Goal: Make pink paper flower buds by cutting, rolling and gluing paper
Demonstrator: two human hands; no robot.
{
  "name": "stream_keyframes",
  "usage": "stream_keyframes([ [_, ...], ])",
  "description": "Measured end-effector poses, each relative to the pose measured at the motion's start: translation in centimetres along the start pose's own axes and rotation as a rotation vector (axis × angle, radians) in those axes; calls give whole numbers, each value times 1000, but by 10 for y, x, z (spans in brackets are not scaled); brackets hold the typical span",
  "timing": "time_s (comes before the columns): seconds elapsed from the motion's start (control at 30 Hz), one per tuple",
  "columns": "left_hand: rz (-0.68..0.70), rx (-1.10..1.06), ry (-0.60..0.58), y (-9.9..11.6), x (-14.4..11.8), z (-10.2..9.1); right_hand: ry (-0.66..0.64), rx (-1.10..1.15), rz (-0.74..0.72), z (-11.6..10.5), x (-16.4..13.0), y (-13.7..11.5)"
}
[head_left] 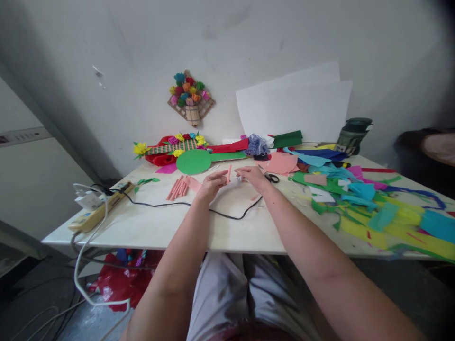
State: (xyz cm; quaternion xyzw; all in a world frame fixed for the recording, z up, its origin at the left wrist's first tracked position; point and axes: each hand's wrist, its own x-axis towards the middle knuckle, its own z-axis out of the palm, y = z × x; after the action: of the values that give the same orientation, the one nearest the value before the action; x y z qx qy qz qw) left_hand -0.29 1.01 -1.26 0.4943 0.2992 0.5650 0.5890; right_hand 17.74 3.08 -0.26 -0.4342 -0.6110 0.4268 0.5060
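My left hand (214,183) is closed on a pink paper roll (229,173), which stands upright between its fingertips above the table. Close by on the right, the fingers of my right hand (253,175) are pinched together; what they hold, if anything, is too small to name. Something whitish (237,180) shows between the two hands. A row of similar pink rolls (177,188) lies left of my left hand, next to a flat pink piece (194,184). Black-handled scissors (273,178) rest just beyond my right wrist.
A black cord (167,204) crosses the white table (142,232) from a power strip (95,213). Coloured paper scraps (359,199) cover the right side. Behind are a green disc (194,162), paper flowers, purple-blue shredded strands (258,145) and a dark bottle (352,136).
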Motion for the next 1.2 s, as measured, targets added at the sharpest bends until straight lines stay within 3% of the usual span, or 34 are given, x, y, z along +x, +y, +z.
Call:
stream_keyframes([
  [0.23, -56, -14, -147, 2, -5, 1, -163, 214, 1, 0, -6, -7],
  [0.33, -89, -13, -150, 3, -6, 1, -190, 237, 7, -1, -6, -9],
  [0.77, -194, -16, -135, 8, -9, 5, -188, 304, 3, 0, -4, -5],
  [1.2, -206, -7, -148, 2, -6, 0, -181, 255, -50, 0, -1, -1],
])
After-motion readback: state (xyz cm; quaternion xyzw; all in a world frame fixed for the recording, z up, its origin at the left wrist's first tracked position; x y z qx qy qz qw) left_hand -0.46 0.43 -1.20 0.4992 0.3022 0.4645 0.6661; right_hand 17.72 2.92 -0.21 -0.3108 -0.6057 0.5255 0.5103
